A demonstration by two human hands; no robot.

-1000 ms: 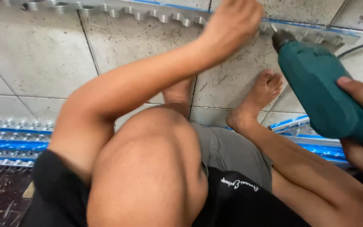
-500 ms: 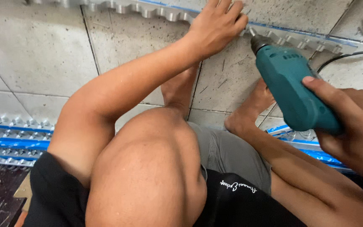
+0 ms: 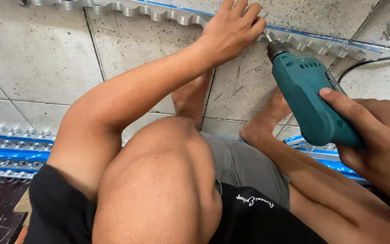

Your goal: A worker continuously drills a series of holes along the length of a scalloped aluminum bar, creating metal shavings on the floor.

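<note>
Tiled floor (image 3: 46, 58): left hand (image 3: 231, 29) presses rail (image 3: 168, 13), seemingly beside drill (image 3: 314, 104).

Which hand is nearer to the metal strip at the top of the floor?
Left. The left hand presses on the scalloped metal strip. The right hand is apart from it, lower, holding the green drill.

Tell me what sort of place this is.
Probably a small metal workshop, worked at floor level: stained floor tiles, scalloped metal strips with blue film, and a green electric drill in the right hand while the left hand steadies a strip.
</note>
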